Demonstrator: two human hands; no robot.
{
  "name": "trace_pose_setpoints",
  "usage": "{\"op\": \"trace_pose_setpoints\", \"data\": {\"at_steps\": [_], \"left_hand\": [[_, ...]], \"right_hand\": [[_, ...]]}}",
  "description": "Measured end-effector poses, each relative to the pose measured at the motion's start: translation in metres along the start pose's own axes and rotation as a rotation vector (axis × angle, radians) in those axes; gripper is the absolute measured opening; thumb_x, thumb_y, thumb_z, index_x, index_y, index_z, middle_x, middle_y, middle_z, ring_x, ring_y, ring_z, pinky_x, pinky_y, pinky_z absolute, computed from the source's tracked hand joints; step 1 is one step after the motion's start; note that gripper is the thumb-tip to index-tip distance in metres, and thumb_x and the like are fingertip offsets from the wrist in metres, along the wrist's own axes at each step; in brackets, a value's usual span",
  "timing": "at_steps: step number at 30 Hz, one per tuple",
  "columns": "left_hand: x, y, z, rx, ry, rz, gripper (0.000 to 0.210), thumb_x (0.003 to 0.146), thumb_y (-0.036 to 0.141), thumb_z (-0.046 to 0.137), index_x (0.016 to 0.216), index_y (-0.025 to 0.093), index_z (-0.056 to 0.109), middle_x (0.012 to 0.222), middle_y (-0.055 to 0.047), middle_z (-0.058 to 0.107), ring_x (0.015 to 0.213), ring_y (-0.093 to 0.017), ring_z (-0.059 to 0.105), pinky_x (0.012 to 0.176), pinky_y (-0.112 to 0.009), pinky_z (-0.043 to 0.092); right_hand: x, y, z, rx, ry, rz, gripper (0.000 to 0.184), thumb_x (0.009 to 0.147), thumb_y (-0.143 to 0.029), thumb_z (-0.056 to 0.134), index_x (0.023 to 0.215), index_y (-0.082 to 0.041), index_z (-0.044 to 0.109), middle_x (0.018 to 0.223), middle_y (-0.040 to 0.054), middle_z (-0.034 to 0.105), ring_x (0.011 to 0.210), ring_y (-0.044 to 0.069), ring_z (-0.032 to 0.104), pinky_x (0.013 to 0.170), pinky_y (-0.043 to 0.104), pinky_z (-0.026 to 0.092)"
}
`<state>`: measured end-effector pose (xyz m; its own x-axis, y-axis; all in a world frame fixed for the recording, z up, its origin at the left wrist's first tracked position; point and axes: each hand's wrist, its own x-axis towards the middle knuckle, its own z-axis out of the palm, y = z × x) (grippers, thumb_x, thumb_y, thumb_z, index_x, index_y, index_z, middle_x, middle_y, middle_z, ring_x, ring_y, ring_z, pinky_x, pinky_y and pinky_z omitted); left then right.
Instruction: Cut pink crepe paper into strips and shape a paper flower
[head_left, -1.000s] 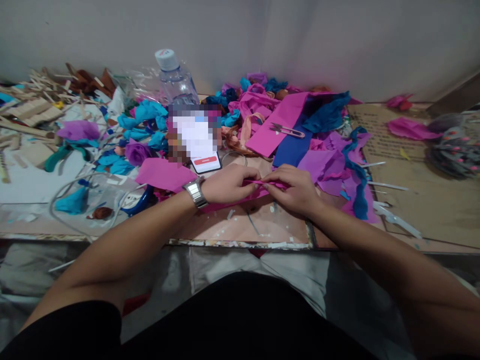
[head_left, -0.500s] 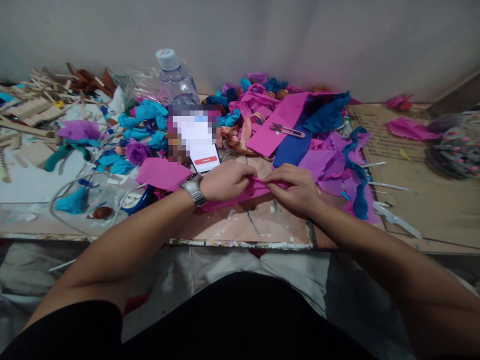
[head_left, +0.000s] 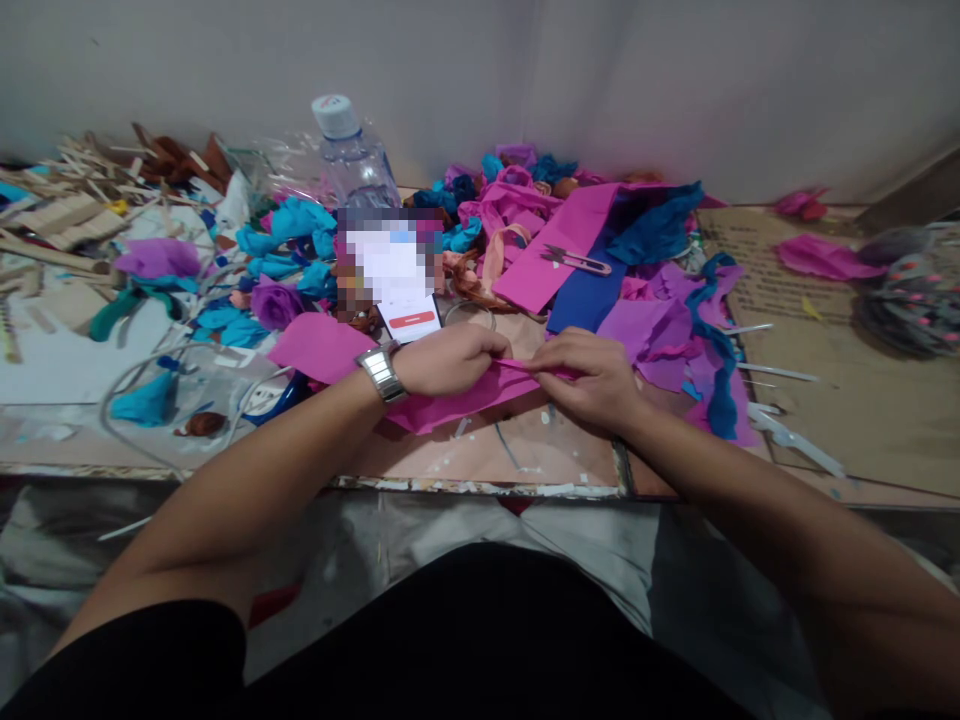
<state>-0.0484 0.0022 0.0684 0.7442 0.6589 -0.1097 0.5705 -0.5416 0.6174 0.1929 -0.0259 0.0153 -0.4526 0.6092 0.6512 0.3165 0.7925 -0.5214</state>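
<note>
The cluttered surface [head_left: 442, 465] carries a sheet of pink paper [head_left: 457, 398], which is in front of the person. The left hand [head_left: 454, 360] and the right hand [head_left: 589, 375], near to each other, are both pinching its far edge. A capped bottle [head_left: 356, 165] stands behind a phone [head_left: 411, 322]. Small snips [head_left: 589, 264] lie beyond the right hand.

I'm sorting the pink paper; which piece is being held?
The pink paper gripped by the left hand and right hand, in front of the phone. Neither touches the pink sheet under the snips or the pink scrap on the cardboard.
</note>
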Motion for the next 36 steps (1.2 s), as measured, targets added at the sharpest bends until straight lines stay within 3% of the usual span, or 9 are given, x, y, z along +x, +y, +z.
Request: {"op": "trace_pose_setpoints", "data": {"at_steps": [4,11,14,20,36], "left_hand": [[0.001,-0.007,-0.004,-0.075,-0.028,0.066,0.024,0.077,0.008,0.04,0.079,0.017,0.062,0.071,0.0,0.058,0.066,-0.014,0.051,0.066,-0.028,0.038],[0.0,-0.013,-0.01,-0.12,-0.064,0.073,0.037,0.08,0.01,0.04,0.1,0.016,0.071,0.091,-0.002,0.071,0.082,-0.016,0.061,0.076,-0.026,0.045],[0.0,-0.011,-0.01,-0.125,-0.068,0.06,0.034,0.086,0.014,0.043,0.1,0.016,0.073,0.093,-0.003,0.072,0.083,-0.017,0.061,0.077,-0.026,0.045],[0.004,-0.007,0.002,-0.16,0.004,0.082,0.034,0.101,0.039,0.052,0.098,0.015,0.075,0.086,-0.003,0.072,0.076,-0.015,0.061,0.071,-0.026,0.044],[0.005,-0.005,0.011,-0.204,0.117,0.098,0.031,0.1,0.039,0.056,0.088,0.015,0.072,0.08,-0.002,0.07,0.074,-0.014,0.059,0.07,-0.027,0.043]], "right_hand": [[0.0,-0.001,0.0,0.002,-0.003,0.004,0.017,0.092,-0.013,0.07,0.099,-0.025,0.081,0.092,0.0034,0.082,0.085,0.019,0.074,0.08,0.036,0.058],[-0.001,0.0,-0.001,-0.007,-0.008,0.039,0.016,0.092,-0.016,0.07,0.098,-0.027,0.081,0.092,0.003,0.082,0.086,0.02,0.074,0.081,0.038,0.06],[-0.001,0.0,-0.001,-0.022,-0.012,0.047,0.015,0.092,-0.016,0.07,0.097,-0.026,0.08,0.092,0.0033,0.082,0.085,0.02,0.074,0.081,0.037,0.06],[0.0,-0.003,0.0,-0.014,-0.036,0.025,0.013,0.093,-0.015,0.07,0.097,-0.024,0.078,0.091,0.003,0.082,0.084,0.019,0.073,0.079,0.035,0.058],[0.0,-0.002,0.001,-0.147,-0.011,0.034,0.01,0.094,-0.019,0.071,0.1,-0.025,0.076,0.091,0.0044,0.079,0.085,0.023,0.072,0.078,0.04,0.058]]}}
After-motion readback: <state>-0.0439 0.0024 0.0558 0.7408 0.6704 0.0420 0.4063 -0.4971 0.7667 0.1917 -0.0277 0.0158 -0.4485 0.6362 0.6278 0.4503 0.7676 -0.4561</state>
